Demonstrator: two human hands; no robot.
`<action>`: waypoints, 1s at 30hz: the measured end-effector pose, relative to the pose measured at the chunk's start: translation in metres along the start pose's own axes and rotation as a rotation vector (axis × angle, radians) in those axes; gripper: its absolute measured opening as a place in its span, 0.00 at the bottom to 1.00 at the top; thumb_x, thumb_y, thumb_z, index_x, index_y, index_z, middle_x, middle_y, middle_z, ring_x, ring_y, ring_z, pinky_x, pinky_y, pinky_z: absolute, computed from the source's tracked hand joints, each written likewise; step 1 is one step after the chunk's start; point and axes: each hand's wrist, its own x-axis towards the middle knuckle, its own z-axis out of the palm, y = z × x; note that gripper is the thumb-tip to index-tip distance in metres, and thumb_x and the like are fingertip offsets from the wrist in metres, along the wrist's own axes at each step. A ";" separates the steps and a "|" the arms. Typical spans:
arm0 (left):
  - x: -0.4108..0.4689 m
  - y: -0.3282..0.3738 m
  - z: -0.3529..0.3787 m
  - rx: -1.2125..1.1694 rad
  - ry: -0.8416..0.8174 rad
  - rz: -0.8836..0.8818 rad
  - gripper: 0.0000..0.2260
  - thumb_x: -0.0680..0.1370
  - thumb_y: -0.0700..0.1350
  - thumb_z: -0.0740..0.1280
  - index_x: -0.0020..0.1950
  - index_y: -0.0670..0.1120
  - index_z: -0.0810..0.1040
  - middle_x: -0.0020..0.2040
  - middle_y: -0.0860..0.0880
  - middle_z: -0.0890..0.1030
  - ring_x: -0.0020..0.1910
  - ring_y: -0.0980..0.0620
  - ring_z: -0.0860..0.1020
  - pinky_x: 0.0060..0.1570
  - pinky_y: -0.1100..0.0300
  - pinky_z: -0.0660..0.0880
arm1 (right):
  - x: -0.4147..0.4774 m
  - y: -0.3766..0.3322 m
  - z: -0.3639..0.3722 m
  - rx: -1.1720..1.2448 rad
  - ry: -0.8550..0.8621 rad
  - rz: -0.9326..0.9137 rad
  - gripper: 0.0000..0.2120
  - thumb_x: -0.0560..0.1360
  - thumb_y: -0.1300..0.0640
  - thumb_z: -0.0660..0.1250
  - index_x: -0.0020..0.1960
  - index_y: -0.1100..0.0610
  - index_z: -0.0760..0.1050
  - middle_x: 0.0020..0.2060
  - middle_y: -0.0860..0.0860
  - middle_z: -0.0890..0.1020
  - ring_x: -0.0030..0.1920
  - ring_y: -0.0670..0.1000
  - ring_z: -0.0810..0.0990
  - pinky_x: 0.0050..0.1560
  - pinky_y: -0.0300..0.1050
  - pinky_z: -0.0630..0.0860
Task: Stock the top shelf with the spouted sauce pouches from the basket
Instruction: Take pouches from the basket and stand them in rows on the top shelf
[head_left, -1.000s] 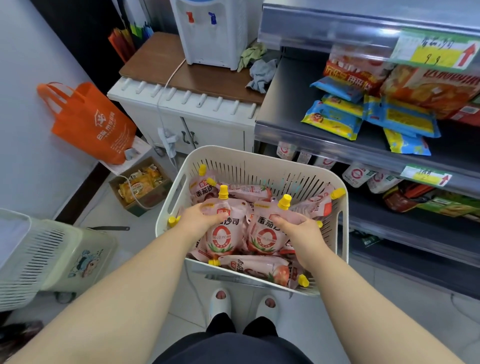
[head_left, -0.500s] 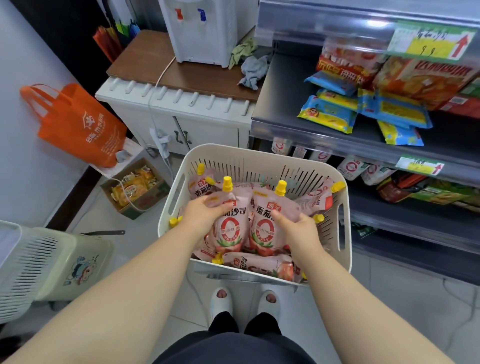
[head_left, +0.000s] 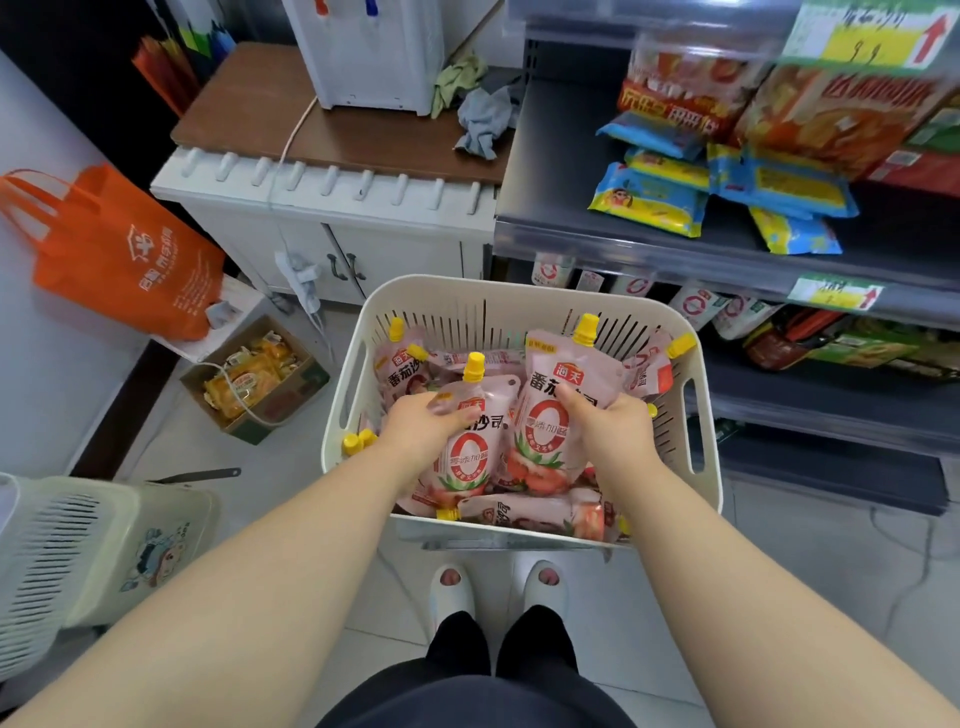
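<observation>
The person stands over a cream slotted basket (head_left: 524, 293) on the floor in front of the store shelving, both bare arms reaching down into it. The left hand (head_left: 423, 434) grips a pink tomato sauce pouch (head_left: 470, 460), fingers curled over its upper part just below the yellow screw cap. The right hand (head_left: 610, 428) grips a second pouch (head_left: 545, 415) by its right side, with the thumb laid across the printed front. Both pouches stand upright, caps pointing away from the person, side by side and touching. They are raised a little above the heap of other pouches (head_left: 530, 512) lying flat or slanted in the basket.

To the right, a grey shelf (head_left: 561, 171) carries blue and yellow snack packets (head_left: 649, 200) and larger orange bags behind them. The uppermost shelf edge (head_left: 649, 21) shows only as a glossy strip with a yellow price tag (head_left: 872, 36). What lies on it is out of view. More pouches of the same kind (head_left: 693, 306) sit on the level below the snack shelf.

Behind the basket is a white cabinet (head_left: 332, 208) with a water dispenser (head_left: 363, 52) and crumpled rags (head_left: 483, 119) on its brown top. An orange tote bag (head_left: 119, 254), an open cardboard box (head_left: 254, 379) and a second pale basket (head_left: 78, 545) are off to the left.
</observation>
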 end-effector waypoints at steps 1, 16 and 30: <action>0.000 0.002 -0.002 -0.036 0.012 0.018 0.10 0.74 0.49 0.70 0.53 0.48 0.78 0.49 0.51 0.79 0.52 0.51 0.76 0.55 0.58 0.70 | -0.004 -0.007 -0.002 0.033 0.008 -0.010 0.08 0.72 0.53 0.71 0.47 0.57 0.81 0.45 0.54 0.84 0.49 0.55 0.83 0.54 0.53 0.79; -0.028 0.125 -0.045 -0.412 -0.051 0.405 0.04 0.72 0.40 0.73 0.45 0.47 0.81 0.42 0.46 0.84 0.42 0.48 0.83 0.47 0.55 0.80 | -0.056 -0.127 -0.032 0.354 0.077 -0.327 0.01 0.73 0.58 0.71 0.44 0.54 0.81 0.43 0.55 0.85 0.45 0.57 0.84 0.51 0.57 0.80; -0.084 0.240 -0.079 -0.366 -0.154 0.710 0.04 0.73 0.39 0.71 0.47 0.45 0.81 0.40 0.47 0.85 0.38 0.51 0.84 0.36 0.58 0.81 | -0.103 -0.171 -0.064 0.408 0.030 -0.512 0.08 0.73 0.60 0.70 0.51 0.62 0.81 0.45 0.61 0.85 0.46 0.62 0.84 0.50 0.63 0.79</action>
